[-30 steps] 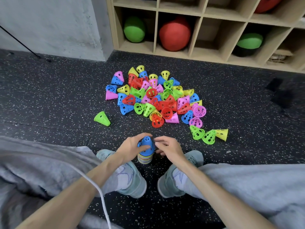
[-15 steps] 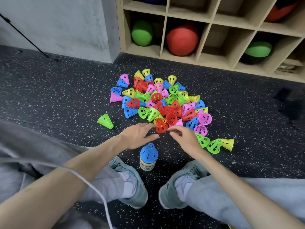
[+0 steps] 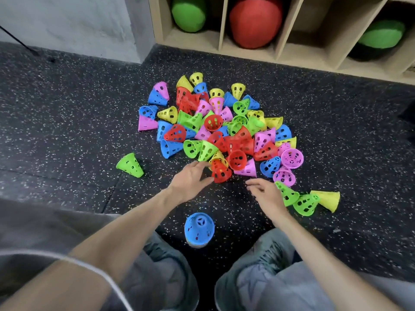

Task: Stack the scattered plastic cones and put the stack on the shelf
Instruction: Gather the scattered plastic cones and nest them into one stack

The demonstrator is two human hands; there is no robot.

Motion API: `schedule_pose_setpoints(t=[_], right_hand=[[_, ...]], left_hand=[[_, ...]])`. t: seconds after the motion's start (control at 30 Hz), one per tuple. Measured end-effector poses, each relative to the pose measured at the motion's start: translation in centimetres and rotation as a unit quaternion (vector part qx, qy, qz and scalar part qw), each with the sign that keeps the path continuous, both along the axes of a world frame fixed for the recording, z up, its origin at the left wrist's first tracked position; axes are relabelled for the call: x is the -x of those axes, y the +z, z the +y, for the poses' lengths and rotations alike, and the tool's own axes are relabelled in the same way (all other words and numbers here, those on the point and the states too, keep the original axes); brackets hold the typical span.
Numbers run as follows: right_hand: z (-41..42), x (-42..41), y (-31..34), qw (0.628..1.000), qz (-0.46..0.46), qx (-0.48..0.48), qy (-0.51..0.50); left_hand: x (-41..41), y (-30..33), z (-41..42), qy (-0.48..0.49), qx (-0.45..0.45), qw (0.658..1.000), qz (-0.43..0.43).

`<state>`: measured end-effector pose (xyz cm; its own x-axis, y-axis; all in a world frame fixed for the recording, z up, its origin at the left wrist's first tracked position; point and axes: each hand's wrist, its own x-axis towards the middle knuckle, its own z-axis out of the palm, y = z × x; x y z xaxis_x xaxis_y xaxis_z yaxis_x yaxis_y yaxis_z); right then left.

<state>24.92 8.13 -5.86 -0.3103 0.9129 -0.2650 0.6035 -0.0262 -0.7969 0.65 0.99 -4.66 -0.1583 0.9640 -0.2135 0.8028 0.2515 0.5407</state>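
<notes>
My left hand [image 3: 190, 178] is out over the floor at the near edge of the cone pile [image 3: 224, 129], fingers relaxed & spread, thumb tip just by a red cone [image 3: 221, 172] lying on its side; can't tell if it's actually touching, and nothing is held. My right hand [image 3: 265, 194] is near it, fingers loosely curled, empty, w/ a green cone [image 3: 287, 194] just beside its outer edge. The cones are thin molded plastic, tapered w/ flat tops & punched w/ small rectangular holes, in red, blue, green, yellow & pink, mostly tipped over and jumbled on each other. The stack [image 3: 198, 230] I've built stands upright between my shoes [image 3: 170, 272], apart from the pile; a blue cone tops it w/ a spoked cap, other colours' rims peek out below, a bit blurred. One lone green cone [image 3: 130, 164] lies on its side left of the pile. Right of my right hand sit another green cone [image 3: 306, 204] & a yellow cone [image 3: 327, 199], both toppled. Floor [image 3: 67, 108] is black rubber matting w/ pale speckles, seam lines visible. Beyond the pile is the shelf [image 3: 280, 41], light wood cubbies, holding a red ball [image 3: 256, 21] w/ a grainy surface and green balls [image 3: 188, 12] either side. Grey painted wall [image 3: 67, 23] to the left. My grey trousers [image 3: 33, 232] look like soft fabric.
</notes>
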Motion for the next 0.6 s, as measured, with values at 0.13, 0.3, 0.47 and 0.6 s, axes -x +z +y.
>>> schedule_pose_setpoints(t=[0.13, 0.3, 0.47, 0.6], right_hand=[[0.0, 0.8, -2.4, 0.999, 0.017, 0.019, -0.039], [-0.3, 1.7, -4.5, 0.997, 0.033, 0.003, -0.066], [1.2, 1.3, -5.2, 0.990, 0.054, -0.003, -0.132], [1.4, 0.1, -6.0, 0.983, 0.056, 0.015, -0.173]], left_hand=[[0.3, -2.1, 2.2, 0.051, -0.019, 0.998, -0.029], [0.2, -4.7, 4.3, 0.078, -0.025, 0.995, -0.056], [-0.8, -6.4, 5.5, 0.099, -0.068, 0.991, -0.060], [-1.1, -6.9, 6.0, 0.126, -0.087, 0.985, -0.082]])
